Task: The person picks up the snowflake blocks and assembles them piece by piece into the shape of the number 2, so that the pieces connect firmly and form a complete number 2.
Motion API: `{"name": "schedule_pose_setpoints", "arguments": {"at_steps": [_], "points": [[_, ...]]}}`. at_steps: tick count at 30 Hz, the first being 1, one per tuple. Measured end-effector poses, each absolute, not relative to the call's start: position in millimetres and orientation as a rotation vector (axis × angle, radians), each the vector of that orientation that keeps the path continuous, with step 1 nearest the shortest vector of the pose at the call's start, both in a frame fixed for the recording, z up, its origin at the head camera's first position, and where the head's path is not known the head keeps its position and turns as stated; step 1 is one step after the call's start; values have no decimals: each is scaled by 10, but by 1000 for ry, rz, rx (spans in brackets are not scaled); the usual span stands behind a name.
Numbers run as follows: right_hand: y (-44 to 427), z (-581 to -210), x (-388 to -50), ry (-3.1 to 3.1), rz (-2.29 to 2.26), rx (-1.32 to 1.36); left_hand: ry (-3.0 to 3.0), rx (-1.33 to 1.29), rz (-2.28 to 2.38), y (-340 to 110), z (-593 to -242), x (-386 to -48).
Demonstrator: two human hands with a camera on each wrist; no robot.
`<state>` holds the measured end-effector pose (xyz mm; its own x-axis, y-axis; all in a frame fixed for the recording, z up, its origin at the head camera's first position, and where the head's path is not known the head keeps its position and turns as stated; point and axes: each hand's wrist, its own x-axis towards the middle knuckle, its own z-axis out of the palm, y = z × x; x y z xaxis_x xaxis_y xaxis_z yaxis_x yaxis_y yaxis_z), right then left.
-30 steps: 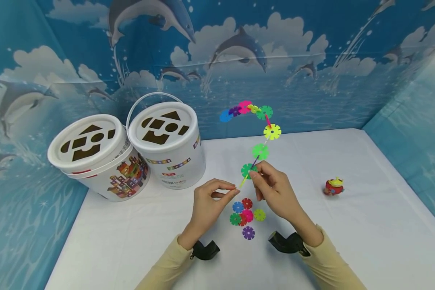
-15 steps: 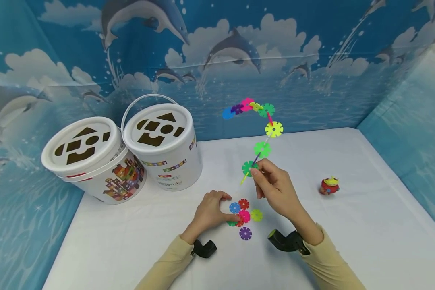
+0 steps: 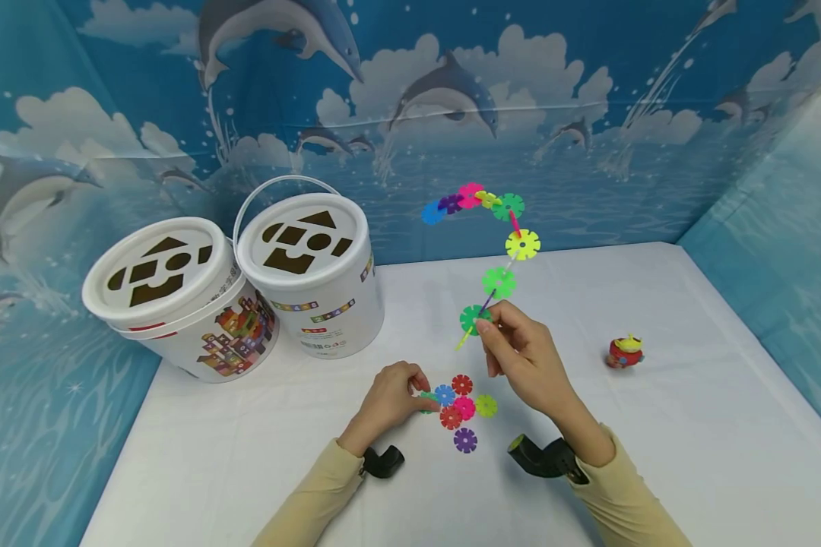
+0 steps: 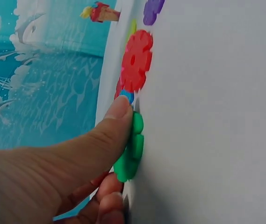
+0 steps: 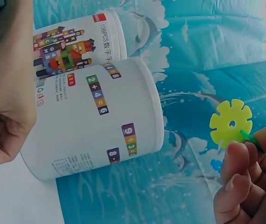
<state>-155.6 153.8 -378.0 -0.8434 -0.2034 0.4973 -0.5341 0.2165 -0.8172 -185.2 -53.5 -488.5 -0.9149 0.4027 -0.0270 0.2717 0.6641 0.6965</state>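
Observation:
My right hand (image 3: 523, 357) pinches the lower end of a chain of slotted plastic discs, at a green disc (image 3: 475, 320) with a yellow disc (image 5: 231, 123) seen edge-on below it in the head view. The chain rises from there and curves left through green, yellow and pink discs to a blue disc (image 3: 434, 213). My left hand (image 3: 395, 395) pinches a loose green disc (image 4: 132, 154) between thumb and fingers, low over the table. Beside it lie a blue disc (image 3: 445, 395), a pink disc (image 3: 464, 408) and a red disc (image 4: 137, 60).
A purple disc (image 3: 465, 440) and a yellow-green disc (image 3: 486, 406) lie on the white table (image 3: 691, 456). Two lidded white buckets (image 3: 335, 327) stand at the back left. A small red and yellow toy (image 3: 625, 352) sits to the right. A dolphin-print curtain (image 3: 554, 91) hangs behind.
My left hand has come down from the chain's lower end to the loose discs. It has taken the green disc and drawn it slightly up and left. My right hand stays nearly still.

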Motion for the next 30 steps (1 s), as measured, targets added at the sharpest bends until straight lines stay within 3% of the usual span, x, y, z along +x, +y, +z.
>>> {"name": "schedule_pose_setpoints", "arguments": {"at_steps": [14, 25, 30], "points": [[1545, -3796, -1550, -2142, 1725, 729, 2625, 595, 1069, -645, -4724, -1869], [1531, -3758, -1525, -2088, 1793, 804, 2558, 732, 1317, -659, -4033, -1635], [1543, -3732, -1516, -2090, 1809, 820, 2440, 672, 1602, -670, -3780, -1522]]}}
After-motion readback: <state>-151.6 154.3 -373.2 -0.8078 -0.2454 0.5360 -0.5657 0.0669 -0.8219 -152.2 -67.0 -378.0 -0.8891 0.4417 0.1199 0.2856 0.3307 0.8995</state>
